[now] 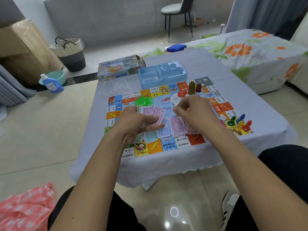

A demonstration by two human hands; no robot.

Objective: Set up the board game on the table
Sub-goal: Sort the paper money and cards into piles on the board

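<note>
the left hand (141, 120) pinches a fan of play money (152, 112) above the board (166, 147) on the table (266, 124); the right hand (193, 112), fingertips together, apparently empty, hovers just right of it, nearer the sorted stacks (171, 129) lying below.

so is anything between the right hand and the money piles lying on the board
Nothing visible does. The right hand hovers directly above the money piles on the board; the left hand holds its own notes off to the side.
</note>
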